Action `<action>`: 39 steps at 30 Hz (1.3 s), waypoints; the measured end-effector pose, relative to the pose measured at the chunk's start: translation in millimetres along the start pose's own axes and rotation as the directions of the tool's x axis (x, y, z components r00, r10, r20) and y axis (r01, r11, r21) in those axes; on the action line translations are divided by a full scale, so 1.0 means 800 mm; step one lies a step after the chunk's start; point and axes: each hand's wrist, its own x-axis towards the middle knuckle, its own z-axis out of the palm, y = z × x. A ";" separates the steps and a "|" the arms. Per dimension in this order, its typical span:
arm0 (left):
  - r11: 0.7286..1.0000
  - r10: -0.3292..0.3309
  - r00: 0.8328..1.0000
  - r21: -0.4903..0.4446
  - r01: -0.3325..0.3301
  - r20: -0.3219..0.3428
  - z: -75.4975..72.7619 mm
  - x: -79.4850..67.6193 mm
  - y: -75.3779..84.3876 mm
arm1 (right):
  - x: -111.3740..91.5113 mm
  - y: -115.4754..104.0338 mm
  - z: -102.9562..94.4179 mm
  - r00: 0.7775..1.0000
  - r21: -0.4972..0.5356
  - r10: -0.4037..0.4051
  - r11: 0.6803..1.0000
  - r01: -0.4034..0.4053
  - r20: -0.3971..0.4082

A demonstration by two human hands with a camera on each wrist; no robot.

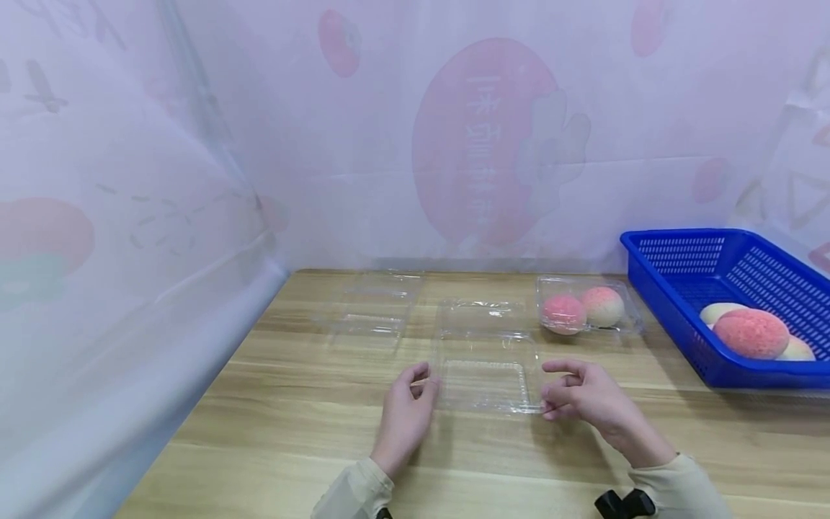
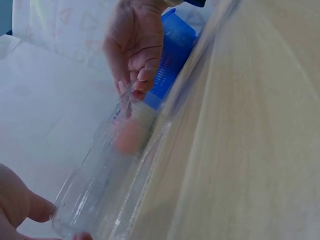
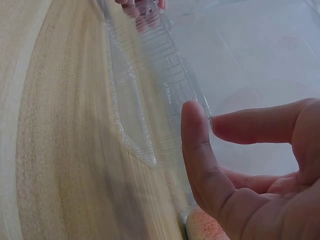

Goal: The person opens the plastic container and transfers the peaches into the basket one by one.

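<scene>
A clear plastic clamshell box (image 1: 486, 386) stands with its lid raised at the middle of the wooden table, between my two hands. My left hand (image 1: 408, 414) grips its left rim, thumb and fingers on either side. On the opposite side, my right hand (image 1: 593, 404) pinches the rim; its thumb (image 3: 195, 122) and forefinger show on both sides of the thin plastic in the right wrist view. Nothing lies inside this box. Behind my right hand, a second clear box (image 1: 622, 331) holds two round pink-and-cream pieces (image 1: 603, 306), peach-like in colour.
At the right stands a blue plastic basket (image 1: 674, 317) with several more pink-and-cream pieces (image 1: 752, 333). Another open clear clamshell (image 1: 372, 317) lies at the back left. A pale printed cloth (image 1: 363, 158) hangs along the table's back and left edges.
</scene>
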 end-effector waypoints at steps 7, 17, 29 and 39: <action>0.992 -0.042 0.999 -0.121 0.044 0.015 -0.006 0.010 -0.002 | 0.000 0.000 0.001 1.000 -0.018 0.008 1.000 -0.008 -0.009; 0.975 -0.071 0.996 -0.205 0.081 0.052 -0.013 0.012 0.005 | -0.001 -0.006 0.002 1.000 -0.031 -0.007 0.999 0.007 -0.024; 0.977 -0.039 0.999 -0.207 0.045 0.033 -0.020 0.023 0.016 | 0.013 -0.017 0.005 0.995 -0.080 -0.037 0.996 0.029 -0.097; 0.992 0.092 0.995 0.087 -0.096 0.049 -0.032 0.087 0.032 | 0.050 -0.039 0.004 0.989 -0.075 -0.099 0.993 0.091 -0.112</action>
